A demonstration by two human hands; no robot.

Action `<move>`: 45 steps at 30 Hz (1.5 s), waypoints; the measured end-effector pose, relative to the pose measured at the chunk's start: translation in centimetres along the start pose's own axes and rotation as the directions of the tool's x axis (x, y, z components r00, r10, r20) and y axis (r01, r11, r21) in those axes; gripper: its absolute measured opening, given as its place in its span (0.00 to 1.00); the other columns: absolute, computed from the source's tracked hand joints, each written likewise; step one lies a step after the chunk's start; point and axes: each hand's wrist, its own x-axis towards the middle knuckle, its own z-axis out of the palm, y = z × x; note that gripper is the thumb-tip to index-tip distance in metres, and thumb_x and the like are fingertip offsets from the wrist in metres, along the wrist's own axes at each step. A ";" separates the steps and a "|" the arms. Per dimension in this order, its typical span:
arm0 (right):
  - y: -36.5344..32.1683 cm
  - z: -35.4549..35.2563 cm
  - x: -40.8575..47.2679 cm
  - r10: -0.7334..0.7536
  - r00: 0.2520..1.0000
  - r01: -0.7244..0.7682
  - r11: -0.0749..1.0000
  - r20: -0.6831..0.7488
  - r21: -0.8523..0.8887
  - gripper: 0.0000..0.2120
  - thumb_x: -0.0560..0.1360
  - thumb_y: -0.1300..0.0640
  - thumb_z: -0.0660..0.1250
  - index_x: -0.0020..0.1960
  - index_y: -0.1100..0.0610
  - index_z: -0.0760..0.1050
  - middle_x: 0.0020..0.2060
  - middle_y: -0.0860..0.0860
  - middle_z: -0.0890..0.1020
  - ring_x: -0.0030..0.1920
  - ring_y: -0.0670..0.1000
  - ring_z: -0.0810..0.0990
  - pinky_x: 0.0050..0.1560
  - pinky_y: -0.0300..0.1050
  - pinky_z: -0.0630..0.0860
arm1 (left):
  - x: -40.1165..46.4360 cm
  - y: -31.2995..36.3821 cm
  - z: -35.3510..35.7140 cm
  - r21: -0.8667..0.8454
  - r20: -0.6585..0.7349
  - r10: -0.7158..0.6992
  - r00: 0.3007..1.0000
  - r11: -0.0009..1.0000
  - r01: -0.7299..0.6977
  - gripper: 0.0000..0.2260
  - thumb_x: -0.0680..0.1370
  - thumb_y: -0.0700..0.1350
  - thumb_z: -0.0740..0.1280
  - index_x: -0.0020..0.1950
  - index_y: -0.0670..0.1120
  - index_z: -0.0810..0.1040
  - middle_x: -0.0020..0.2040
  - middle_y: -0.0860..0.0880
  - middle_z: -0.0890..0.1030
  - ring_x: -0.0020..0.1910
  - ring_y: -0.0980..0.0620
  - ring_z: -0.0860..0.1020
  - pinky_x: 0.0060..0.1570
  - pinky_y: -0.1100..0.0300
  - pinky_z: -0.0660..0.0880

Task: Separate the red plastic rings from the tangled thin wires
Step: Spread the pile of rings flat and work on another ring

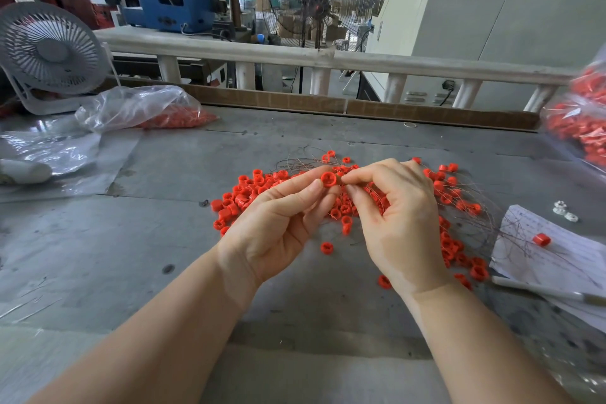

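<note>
Left hand (278,223) pinches red ring (328,179) betw thumb & fingers, above pile of rings (242,193) on table (131,239). Right hand (396,216) pinches thin wires (370,195) just beside ring. Wire tangle (485,220) spreads over pile to right.

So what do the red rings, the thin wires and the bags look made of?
Red rings: likely moulded plastic, uniform colour, slight sheen. Thin wires: probably fine metal, dark, holding springy curves. Bags: clear plastic film, crinkled and glossy.
</note>
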 end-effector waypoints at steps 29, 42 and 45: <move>-0.2 -0.1 0.0 -0.049 0.999 0.049 0.990 0.002 -0.129 0.03 0.70 0.62 0.69 0.39 0.57 0.82 0.36 0.50 0.81 0.40 0.57 0.77 0.46 0.49 0.65 | 0.0 0.1 0.0 0.035 -0.020 -0.033 0.999 0.999 0.034 0.09 0.65 0.35 0.66 0.39 0.40 0.85 0.37 0.44 0.84 0.37 0.53 0.84 0.34 0.67 0.79; -0.1 -0.1 0.0 -0.025 1.000 0.026 0.996 0.011 -0.088 0.04 0.71 0.63 0.69 0.40 0.58 0.82 0.37 0.50 0.81 0.41 0.57 0.76 0.46 0.51 0.69 | -0.1 0.0 0.1 0.037 0.009 -0.026 1.000 0.999 0.026 0.11 0.65 0.33 0.64 0.39 0.41 0.85 0.38 0.45 0.84 0.38 0.53 0.84 0.36 0.67 0.79; -0.1 0.0 0.0 -0.033 0.999 0.034 0.996 0.012 -0.087 0.04 0.71 0.63 0.69 0.41 0.58 0.82 0.37 0.51 0.81 0.41 0.57 0.76 0.46 0.52 0.70 | -0.1 -0.1 0.1 0.013 -0.005 -0.026 1.000 1.000 0.026 0.11 0.66 0.33 0.64 0.39 0.41 0.85 0.38 0.44 0.84 0.38 0.53 0.84 0.35 0.67 0.79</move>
